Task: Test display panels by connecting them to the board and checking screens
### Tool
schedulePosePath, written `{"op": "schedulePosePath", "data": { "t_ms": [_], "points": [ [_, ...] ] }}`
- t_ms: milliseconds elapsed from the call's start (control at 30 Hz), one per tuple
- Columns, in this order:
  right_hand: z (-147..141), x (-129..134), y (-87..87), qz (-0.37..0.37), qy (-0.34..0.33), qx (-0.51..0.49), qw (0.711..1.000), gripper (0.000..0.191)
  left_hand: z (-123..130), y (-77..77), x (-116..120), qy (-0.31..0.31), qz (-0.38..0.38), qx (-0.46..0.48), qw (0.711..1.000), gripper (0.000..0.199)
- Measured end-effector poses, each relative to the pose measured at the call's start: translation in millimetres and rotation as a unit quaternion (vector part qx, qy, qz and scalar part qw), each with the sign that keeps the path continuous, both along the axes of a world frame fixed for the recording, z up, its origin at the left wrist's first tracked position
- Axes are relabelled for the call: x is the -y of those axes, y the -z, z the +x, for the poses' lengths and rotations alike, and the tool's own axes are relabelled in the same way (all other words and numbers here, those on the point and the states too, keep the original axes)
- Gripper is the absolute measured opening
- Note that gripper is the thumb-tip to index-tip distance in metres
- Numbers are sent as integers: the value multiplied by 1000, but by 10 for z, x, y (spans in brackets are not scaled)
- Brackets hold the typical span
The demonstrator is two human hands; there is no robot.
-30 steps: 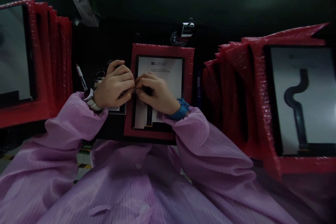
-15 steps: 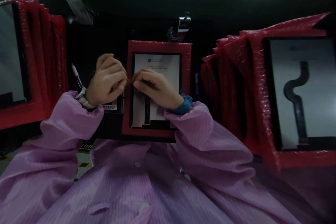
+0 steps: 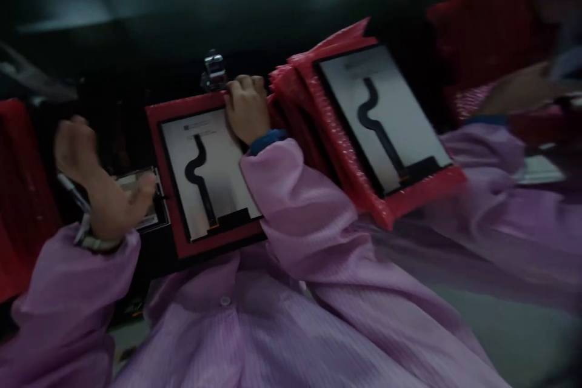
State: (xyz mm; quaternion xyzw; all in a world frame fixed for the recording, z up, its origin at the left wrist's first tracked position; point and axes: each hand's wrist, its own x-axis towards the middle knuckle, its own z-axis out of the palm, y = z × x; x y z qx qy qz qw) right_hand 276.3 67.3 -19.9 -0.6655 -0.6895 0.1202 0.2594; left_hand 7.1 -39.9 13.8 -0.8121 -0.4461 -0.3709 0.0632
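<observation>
A pale screen panel (image 3: 227, 160) with a dark S-shaped ribbon cable (image 3: 194, 171) lies in a red bubble sleeve (image 3: 218, 244) at the middle of the view, its padding apparently there to cushion the panel. The right hand (image 3: 245, 110) sits at the sleeve's 1 o'clock corner, with its fingers (image 3: 243, 88) curled closed over the top rim. They seem to grip the padding rather than the panel, which would keep them off the pale face. The left hand (image 3: 104, 185) is raised at the panel's 9 o'clock and blurred; its fingers look loose, but I cannot tell whether they hold anything. A white pen (image 3: 70, 192) runs beside its wrist, and a small labelled card (image 3: 136, 191) sits just left of the sleeve. A metal tally counter (image 3: 213, 71) stands at 12 o'clock. At 2 o'clock, more red sleeves (image 3: 295, 97) stand in a row, the front one showing a second panel (image 3: 377, 121). Another person's hand (image 3: 513, 94) is at the far right.
</observation>
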Motion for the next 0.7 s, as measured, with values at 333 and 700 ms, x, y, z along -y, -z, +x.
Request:
{"op": "schedulePosePath", "data": {
  "t_ms": [333, 700],
  "points": [
    [-5, -48, -296, 89, 9, -112, 990, 25, 253, 115, 147, 158, -108, -120, 974, 83],
    [192, -76, -130, 245, 46, -367, 896, 18, 390, 204, 227, 51, -309, 310, 898, 102]
  ]
}}
